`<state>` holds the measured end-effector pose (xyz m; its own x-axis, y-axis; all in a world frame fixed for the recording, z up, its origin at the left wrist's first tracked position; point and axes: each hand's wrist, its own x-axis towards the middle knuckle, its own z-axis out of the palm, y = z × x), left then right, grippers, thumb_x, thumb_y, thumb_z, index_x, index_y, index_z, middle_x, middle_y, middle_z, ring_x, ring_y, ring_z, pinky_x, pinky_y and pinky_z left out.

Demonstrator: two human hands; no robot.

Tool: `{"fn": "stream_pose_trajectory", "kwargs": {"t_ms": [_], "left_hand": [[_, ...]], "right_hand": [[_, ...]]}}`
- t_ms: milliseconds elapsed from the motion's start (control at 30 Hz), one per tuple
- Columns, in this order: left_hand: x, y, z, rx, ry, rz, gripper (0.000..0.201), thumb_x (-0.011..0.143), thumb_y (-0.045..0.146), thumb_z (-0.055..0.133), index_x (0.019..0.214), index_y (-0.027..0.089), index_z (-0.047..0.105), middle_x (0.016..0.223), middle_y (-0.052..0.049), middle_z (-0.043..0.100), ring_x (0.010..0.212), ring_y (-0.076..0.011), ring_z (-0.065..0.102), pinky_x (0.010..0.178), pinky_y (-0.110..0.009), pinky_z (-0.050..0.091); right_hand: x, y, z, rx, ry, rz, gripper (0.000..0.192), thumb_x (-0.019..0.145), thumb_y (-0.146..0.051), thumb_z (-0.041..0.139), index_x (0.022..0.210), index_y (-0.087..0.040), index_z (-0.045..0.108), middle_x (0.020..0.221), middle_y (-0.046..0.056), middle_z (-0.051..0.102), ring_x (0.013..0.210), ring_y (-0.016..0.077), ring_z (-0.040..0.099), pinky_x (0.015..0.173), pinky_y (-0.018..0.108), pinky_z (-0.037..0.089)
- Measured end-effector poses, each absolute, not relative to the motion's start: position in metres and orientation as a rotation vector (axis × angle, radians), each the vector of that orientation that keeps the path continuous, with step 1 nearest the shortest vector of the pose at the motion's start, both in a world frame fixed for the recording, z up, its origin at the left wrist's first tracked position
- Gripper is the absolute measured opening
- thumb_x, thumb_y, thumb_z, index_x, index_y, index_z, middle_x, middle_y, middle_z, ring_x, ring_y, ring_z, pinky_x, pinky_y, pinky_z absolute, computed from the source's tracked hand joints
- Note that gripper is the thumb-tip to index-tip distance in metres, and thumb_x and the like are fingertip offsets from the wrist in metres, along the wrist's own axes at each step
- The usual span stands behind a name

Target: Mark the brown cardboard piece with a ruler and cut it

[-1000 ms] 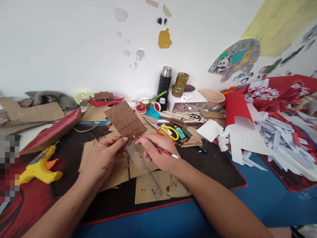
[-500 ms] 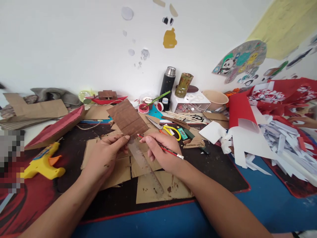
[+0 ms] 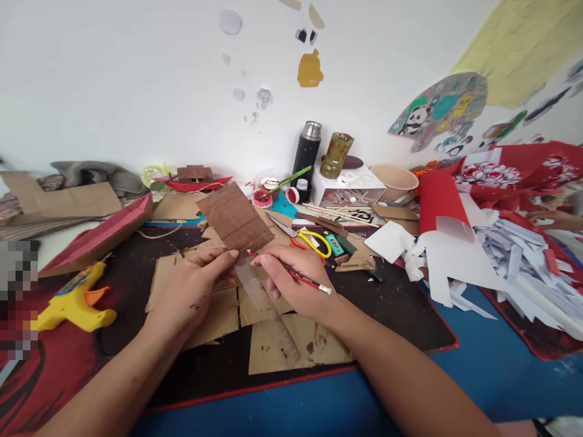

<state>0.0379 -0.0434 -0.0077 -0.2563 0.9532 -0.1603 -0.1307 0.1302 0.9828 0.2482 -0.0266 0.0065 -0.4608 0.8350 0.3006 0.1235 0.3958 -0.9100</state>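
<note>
Two hands, left hand (image 3: 189,291) pinching brown cardboard (image 3: 234,218) above it; right hand (image 3: 296,282) gripping pencil (image 3: 300,278)

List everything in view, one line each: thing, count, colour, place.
brown card piece: 1, dark brown, held up at centre
pencil: 1, red, in right hand
ruler: 1, clear, on the card sheets below the hands
card sheets: several, tan, on the black mat
glue gun: 1, yellow, left
scissors: 1, yellow-handled, behind the hands
flask: 1, black, by the wall
bowl: 1, beige, right of the flask
paper scraps: many, white, right
left hand: 1, pinching the brown card piece
right hand: 1, gripping the pencil
</note>
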Motion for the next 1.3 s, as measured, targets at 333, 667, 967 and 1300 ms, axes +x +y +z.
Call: {"fn": "stream_pose_trajectory", "kwargs": {"t_ms": [333,667,967,1300], "left_hand": [[0.039,-0.044,-0.003,0.893,1.363,1.342,0.034,0.058,0.049,0.099,0.067,0.022,0.081,0.068,-0.004,0.074,0.059,-0.0159,0.058,0.057,-0.029,0.049],[0.04,-0.043,0.001,0.882,1.387,1.358,0.039,0.055,0.053,0.099,0.063,0.021,0.078,0.066,-0.004,0.072,0.06,-0.0156,0.057,0.058,-0.029,0.047],[0.041,-0.044,0.004,0.849,1.392,1.358,0.038,0.052,0.052,0.099,0.064,0.021,0.081,0.068,-0.004,0.073,0.059,-0.0149,0.056,0.057,-0.028,0.048],[0.038,-0.043,-0.004,0.857,1.388,1.368,0.037,0.057,0.052,0.099,0.068,0.021,0.083,0.071,-0.006,0.075,0.06,-0.0155,0.057,0.058,-0.028,0.05]], "right_hand": [[0.248,-0.026,0.008,-0.861,-1.794,1.11,0.038,0.115,-0.05,0.059,0.109,-0.021,0.082,0.064,-0.004,0.067,0.055,0.0126,0.065,0.056,0.024,0.052],[0.251,-0.024,0.012,-0.902,-1.729,1.07,0.039,0.115,-0.053,0.059,0.109,-0.022,0.083,0.063,-0.004,0.068,0.051,0.0114,0.066,0.058,0.023,0.054],[0.251,-0.022,0.007,-0.928,-1.714,1.088,0.046,0.115,-0.059,0.058,0.107,-0.022,0.083,0.064,-0.003,0.069,0.051,0.0113,0.065,0.057,0.022,0.054],[0.251,-0.022,0.008,-0.926,-1.719,1.095,0.043,0.115,-0.056,0.058,0.109,-0.022,0.083,0.064,-0.003,0.069,0.051,0.0113,0.066,0.056,0.022,0.053]]}}
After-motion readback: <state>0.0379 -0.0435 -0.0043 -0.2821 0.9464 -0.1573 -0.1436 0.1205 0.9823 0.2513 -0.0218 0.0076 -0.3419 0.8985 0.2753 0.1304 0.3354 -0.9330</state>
